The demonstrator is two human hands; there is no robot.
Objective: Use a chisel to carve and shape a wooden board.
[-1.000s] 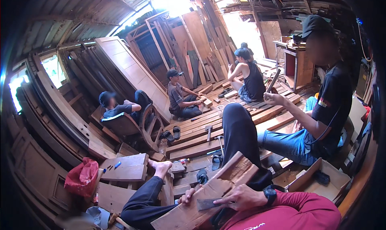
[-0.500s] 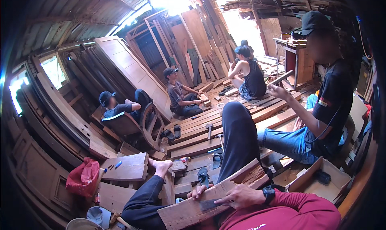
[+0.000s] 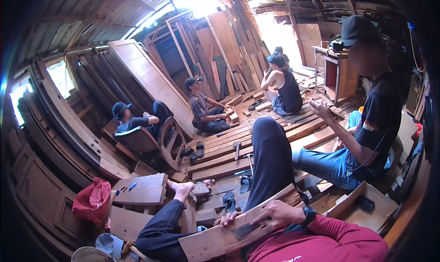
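Observation:
I sit with a rough wooden board (image 3: 206,243) lying at a slant across my lap, its right end cracked and splintered. My left hand (image 3: 228,218) is closed over the board's far edge, fingertips on the wood. My right hand (image 3: 279,214), with a dark watch on the wrist, holds a flat dark blade (image 3: 243,231) against the board's face, index finger along it. The blade's handle, if any, is hidden. My dark trousers and bare left foot (image 3: 181,188) are beyond the board.
A co-worker (image 3: 378,124) sits at right; others sit on a chair (image 3: 169,152) and plank floor (image 3: 215,149). A hammer (image 3: 237,149), sandals (image 3: 229,200), red bag (image 3: 91,202) and cardboard box (image 3: 380,220) lie around me. Timber and a door panel (image 3: 137,78) lean at left.
The board has shifted slightly rightward and its splintered end sits lower; my right hand and blade moved with it. The right co-worker's raised hand and the stick in it have shifted.

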